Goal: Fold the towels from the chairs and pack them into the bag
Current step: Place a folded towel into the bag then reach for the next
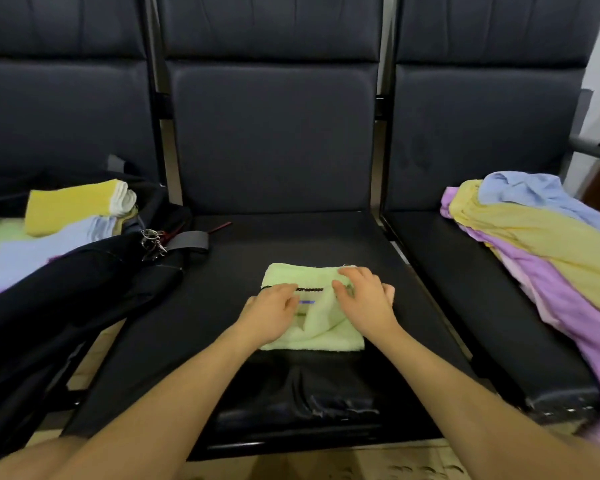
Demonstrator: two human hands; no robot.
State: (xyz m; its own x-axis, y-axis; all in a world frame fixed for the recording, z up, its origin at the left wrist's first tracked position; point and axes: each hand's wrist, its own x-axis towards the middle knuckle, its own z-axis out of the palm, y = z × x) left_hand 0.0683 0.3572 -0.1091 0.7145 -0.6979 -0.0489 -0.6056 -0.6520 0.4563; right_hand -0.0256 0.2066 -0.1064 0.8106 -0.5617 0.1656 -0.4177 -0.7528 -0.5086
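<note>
green towel (326, 336) at 6 o'clock | left hand (269, 315) fingers bent, pinching? can't tell | right hand (366, 301) spread, pressing flat | I'd square edges before bag (66, 289) at 9

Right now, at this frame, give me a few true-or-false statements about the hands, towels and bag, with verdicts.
1. The left hand and the right hand both touch the light green towel on the middle seat. True.
2. The pile of unfolded towels lies on the left chair. False: it lies on the right chair.
3. A folded yellow towel lies topmost in the black bag. True.
4. The black bag is zipped shut. False: it lies open, with folded towels showing inside.
5. The towel under the hands is pink. False: it is light green.
</note>
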